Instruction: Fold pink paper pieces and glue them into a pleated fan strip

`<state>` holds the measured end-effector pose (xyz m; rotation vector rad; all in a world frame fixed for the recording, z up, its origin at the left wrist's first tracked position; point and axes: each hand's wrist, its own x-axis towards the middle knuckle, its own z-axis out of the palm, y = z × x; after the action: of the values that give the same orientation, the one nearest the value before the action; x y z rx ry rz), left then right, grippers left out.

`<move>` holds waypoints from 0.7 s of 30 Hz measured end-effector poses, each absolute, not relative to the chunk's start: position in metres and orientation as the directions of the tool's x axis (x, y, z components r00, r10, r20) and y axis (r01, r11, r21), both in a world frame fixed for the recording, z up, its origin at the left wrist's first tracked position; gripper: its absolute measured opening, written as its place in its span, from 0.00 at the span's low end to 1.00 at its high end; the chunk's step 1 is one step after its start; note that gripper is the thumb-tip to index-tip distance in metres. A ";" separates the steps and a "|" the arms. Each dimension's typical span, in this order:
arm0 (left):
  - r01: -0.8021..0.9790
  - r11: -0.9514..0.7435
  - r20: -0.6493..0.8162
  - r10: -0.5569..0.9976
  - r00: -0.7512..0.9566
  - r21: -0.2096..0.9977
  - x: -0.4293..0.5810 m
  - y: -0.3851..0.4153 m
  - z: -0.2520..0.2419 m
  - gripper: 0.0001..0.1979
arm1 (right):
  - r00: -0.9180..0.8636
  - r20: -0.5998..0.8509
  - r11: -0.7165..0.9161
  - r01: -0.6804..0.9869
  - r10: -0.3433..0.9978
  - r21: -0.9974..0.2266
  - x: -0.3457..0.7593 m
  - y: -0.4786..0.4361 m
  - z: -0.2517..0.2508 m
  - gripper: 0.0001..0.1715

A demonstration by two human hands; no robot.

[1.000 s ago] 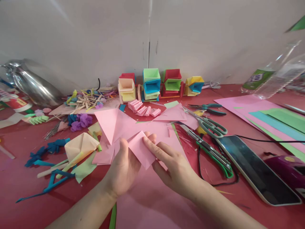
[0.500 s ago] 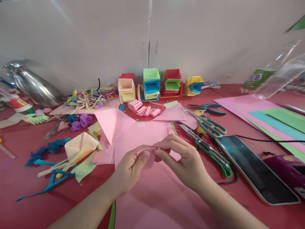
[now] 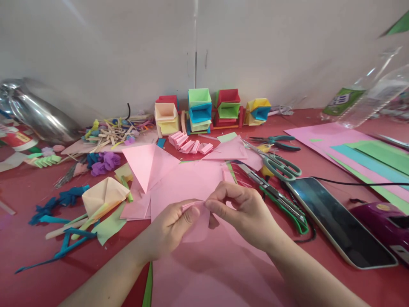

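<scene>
Both hands hold one small piece of pink paper [image 3: 197, 226] above a large pink sheet [image 3: 191, 273]. My left hand [image 3: 174, 226] grips its left side, with the thumb lying across the front. My right hand [image 3: 241, 209] pinches the top right corner between thumb and forefinger. A narrow folded edge shows along the top of the piece. Beyond the hands lie several small folded pink strips [image 3: 188, 143] and a pink folded triangle [image 3: 140, 164]. Fingers behind the paper are partly hidden.
Right of my right hand lie a green utility knife [image 3: 277, 198], scissors [image 3: 281, 166], pliers [image 3: 275, 142] and a phone [image 3: 341, 226]. Colourful paper boxes [image 3: 200, 111] stand by the wall. A cream folded paper [image 3: 104, 196] and blue paper pieces [image 3: 64, 243] lie left.
My right thumb and forefinger have closed together at the paper's corner. More of the pink piece now hangs visible below the hands. The whole view has shifted slightly.
</scene>
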<state>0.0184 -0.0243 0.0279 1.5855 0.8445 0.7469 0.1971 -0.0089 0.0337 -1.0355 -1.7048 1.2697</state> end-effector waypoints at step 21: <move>0.246 0.092 -0.206 0.846 0.492 0.965 0.027 -0.029 0.013 0.20 | -0.306 0.076 0.155 0.241 0.949 -0.958 0.191 -0.003 0.032 0.07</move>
<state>0.0267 -0.0292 0.0126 1.4514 1.0137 0.5838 0.1907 -0.0029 0.0315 -1.1531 -1.6840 1.1957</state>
